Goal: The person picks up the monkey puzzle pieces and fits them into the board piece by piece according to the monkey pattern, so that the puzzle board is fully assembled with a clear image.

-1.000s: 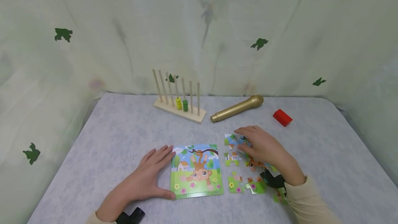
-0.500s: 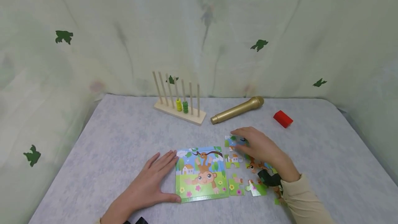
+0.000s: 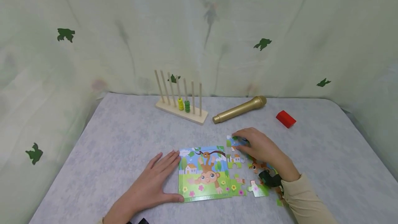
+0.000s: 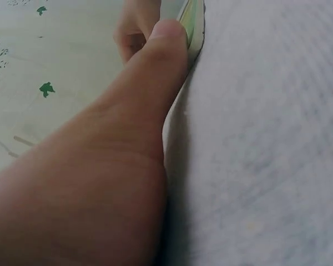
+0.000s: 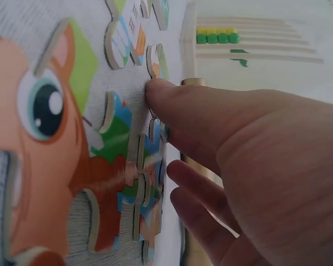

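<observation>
My left hand (image 3: 152, 182) lies along the left side of a square monkey picture board (image 3: 203, 174), fingers straight and thumb at its lower left corner. Just right of the board are loose jigsaw pieces; a flower piece (image 3: 238, 186) meets its lower right edge. My right hand (image 3: 264, 148) is over the upper pieces, thumb and fingers apart and loosely bent. In the right wrist view the thumb (image 5: 161, 91) touches or nearly touches a jigsaw piece (image 5: 154, 62). A monkey-face piece (image 5: 55, 160) lies near the camera. The hand and wrist strap hide several pieces.
Behind the pieces lies a gold toy microphone (image 3: 239, 110). Left of it stands a wooden peg counter (image 3: 181, 110) with yellow and green beads. A red block (image 3: 286, 119) lies at the right. A leaf-patterned cloth (image 3: 199, 27) hangs behind the grey table (image 3: 124, 127).
The left hand has slid the picture board rightward, and the gap to the lower jigsaw piece has closed. My right hand has shifted slightly left over the upper pieces.
</observation>
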Demonstrator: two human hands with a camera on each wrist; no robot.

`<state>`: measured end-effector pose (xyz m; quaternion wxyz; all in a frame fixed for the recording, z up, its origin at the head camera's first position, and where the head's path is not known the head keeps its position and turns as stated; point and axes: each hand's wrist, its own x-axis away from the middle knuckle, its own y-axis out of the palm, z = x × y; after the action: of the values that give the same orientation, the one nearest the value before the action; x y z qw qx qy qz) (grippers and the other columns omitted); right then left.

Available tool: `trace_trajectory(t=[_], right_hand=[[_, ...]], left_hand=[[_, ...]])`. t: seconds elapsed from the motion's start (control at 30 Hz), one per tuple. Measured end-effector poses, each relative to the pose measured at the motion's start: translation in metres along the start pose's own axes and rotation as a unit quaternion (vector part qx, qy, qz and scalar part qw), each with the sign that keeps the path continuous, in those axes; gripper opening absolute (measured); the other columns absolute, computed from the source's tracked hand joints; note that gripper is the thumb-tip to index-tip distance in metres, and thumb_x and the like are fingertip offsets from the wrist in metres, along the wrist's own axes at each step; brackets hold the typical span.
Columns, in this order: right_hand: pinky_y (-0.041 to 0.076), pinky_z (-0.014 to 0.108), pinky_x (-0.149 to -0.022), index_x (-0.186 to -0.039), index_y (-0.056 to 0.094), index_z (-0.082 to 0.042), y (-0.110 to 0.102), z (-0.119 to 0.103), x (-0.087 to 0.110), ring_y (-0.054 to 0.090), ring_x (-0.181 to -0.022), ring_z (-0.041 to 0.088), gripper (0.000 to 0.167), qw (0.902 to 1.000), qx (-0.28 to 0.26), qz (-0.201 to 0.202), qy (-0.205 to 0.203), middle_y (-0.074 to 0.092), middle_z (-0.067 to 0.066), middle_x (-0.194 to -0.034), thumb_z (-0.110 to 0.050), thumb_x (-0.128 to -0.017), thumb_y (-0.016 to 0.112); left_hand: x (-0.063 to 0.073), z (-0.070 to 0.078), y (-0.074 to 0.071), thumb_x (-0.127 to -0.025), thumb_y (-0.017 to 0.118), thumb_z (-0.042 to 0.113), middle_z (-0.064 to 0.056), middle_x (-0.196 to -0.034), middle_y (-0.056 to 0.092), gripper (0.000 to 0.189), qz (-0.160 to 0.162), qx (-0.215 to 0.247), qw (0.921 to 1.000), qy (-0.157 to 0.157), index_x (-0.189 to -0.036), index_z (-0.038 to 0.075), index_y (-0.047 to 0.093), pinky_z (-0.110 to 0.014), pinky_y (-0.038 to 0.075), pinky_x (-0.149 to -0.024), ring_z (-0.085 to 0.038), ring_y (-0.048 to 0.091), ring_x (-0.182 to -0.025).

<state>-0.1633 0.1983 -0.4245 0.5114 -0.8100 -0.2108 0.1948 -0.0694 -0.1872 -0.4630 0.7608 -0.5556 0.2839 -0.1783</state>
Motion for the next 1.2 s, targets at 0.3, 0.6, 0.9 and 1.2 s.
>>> trace_trajectory(t=[0.3, 0.6, 0.9, 1.2], right_hand=[[0.057, 0.05, -0.099, -0.126, 0.073, -0.007, -0.001, -0.002, -0.001, 0.066, -0.117, 0.029, 0.04, 0.9996, 0.022, 0.014, 0.007, 0.073, 0.008, -0.123, -0.022, -0.09, 0.082], [0.06, 0.046, -0.093, -0.12, 0.076, -0.008, -0.001, -0.008, -0.001, 0.068, -0.113, 0.027, 0.037, 0.9989, 0.004, 0.043, -0.019, 0.074, 0.006, -0.12, -0.022, -0.088, 0.084], [0.059, 0.046, -0.095, -0.12, 0.075, -0.01, -0.003, -0.021, -0.003, 0.067, -0.117, 0.025, 0.037, 0.9981, 0.0, 0.051, -0.035, 0.073, 0.004, -0.123, -0.023, -0.087, 0.086], [0.059, 0.043, -0.097, -0.121, 0.075, -0.011, -0.005, -0.037, -0.012, 0.067, -0.117, 0.023, 0.037, 0.9977, -0.013, 0.044, -0.049, 0.073, 0.002, -0.122, -0.022, -0.087, 0.085]], left_hand=[[-0.001, -0.001, -0.001, -0.069, 0.057, 0.096, -0.008, -0.168, 0.033, 0.129, -0.001, -0.016, 0.9998, 0.008, -0.159, 0.005, 0.04, -0.045, 0.017, -0.126, -0.023, 0.033, -0.154], [-0.001, 0.0, -0.002, -0.071, 0.054, 0.097, -0.003, -0.169, 0.03, 0.127, -0.025, -0.019, 0.9995, -0.004, -0.161, 0.009, 0.037, -0.045, 0.015, -0.126, -0.021, 0.028, -0.156], [0.0, 0.001, -0.003, -0.072, 0.054, 0.096, -0.002, -0.17, 0.03, 0.125, -0.033, -0.005, 0.9993, -0.015, -0.161, 0.01, 0.037, -0.044, 0.013, -0.127, -0.02, 0.028, -0.157], [0.001, 0.001, -0.002, -0.072, 0.054, 0.096, -0.002, -0.169, 0.03, 0.125, -0.033, -0.002, 0.9993, -0.017, -0.161, 0.01, 0.037, -0.045, 0.014, -0.127, -0.02, 0.028, -0.157]])
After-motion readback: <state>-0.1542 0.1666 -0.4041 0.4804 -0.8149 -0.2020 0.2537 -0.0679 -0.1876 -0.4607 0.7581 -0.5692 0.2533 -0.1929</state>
